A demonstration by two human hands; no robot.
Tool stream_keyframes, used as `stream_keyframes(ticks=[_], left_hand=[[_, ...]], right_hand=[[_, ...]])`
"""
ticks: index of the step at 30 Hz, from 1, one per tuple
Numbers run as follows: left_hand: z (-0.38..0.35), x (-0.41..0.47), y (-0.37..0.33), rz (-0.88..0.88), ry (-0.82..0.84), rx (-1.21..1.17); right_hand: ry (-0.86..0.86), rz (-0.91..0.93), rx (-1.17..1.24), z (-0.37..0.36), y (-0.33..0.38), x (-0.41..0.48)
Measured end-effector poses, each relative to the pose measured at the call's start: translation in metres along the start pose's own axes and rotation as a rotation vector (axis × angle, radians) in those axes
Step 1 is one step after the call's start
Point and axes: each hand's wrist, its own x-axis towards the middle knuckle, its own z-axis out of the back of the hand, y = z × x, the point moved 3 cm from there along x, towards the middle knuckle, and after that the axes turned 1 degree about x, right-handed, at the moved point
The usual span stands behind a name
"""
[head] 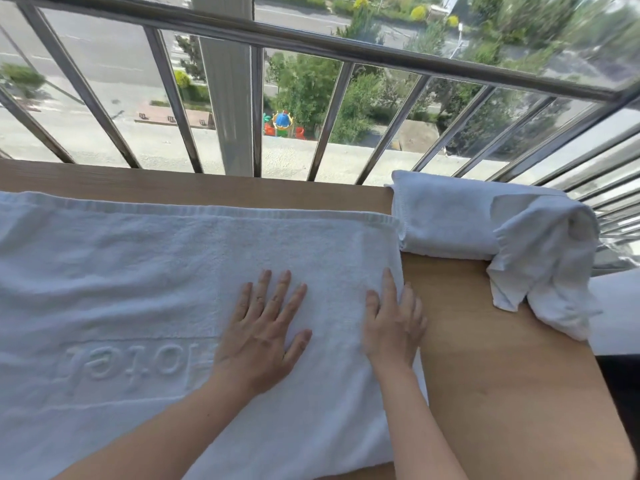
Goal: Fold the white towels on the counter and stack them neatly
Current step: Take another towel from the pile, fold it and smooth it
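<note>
Room: a window with a slanted metal railing (311,43) runs along the far side; a street, trees and a coloured play structure (282,124) lie far below.
Counter (502,375): light wood, set against the window, its right edge ending beside a white surface.
Spread towel (138,271): white, lying flat over the counter's left and middle, long axis left to right; its short hemmed edge points right, and the raised lettering (131,365) reads upside down from here.
Folded towel (446,220): white, at the far right of the counter, touching the spread towel's far right corner.
Loose towel (547,265): crumpled, draped off the folded towel and over the counter's right edge.
Left hand (263,337): palm down on the spread towel, fingers (287,306) straight and spread.
Right hand (393,327): flat on the towel's right edge, fingers (389,292) straight and close together.
</note>
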Motion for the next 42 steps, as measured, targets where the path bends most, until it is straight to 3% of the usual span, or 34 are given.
stream_keyframes(ticks=[5,10,13,17,20,25,37,42], left_hand=[[-0.002,0.006,-0.003,-0.028,0.03,0.006],[0.005,0.002,-0.002,-0.044,0.02,-0.003],[0.015,0.003,-0.002,-0.026,-0.048,-0.113],[0.028,0.017,0.017,0.045,-0.161,-0.097],[0.027,0.021,0.041,0.175,-0.11,-0.037],[0.017,0.022,0.044,0.17,-0.074,-0.031],[0.017,0.021,0.049,0.1,-0.096,-0.018],[0.016,0.024,0.048,0.106,-0.088,0.015]], right_hand=[[-0.147,0.122,0.096,0.001,0.006,0.007],[-0.155,0.005,0.088,0.003,0.005,0.013],[-0.178,0.271,0.006,0.001,0.027,-0.012],[0.006,0.589,0.025,-0.023,0.056,-0.056],[0.096,0.615,-0.028,-0.033,0.068,-0.057],[0.209,0.707,-0.076,-0.04,0.086,-0.022],[0.273,0.577,-0.192,-0.024,0.064,0.107],[0.245,0.493,-0.188,-0.013,0.076,0.098]])
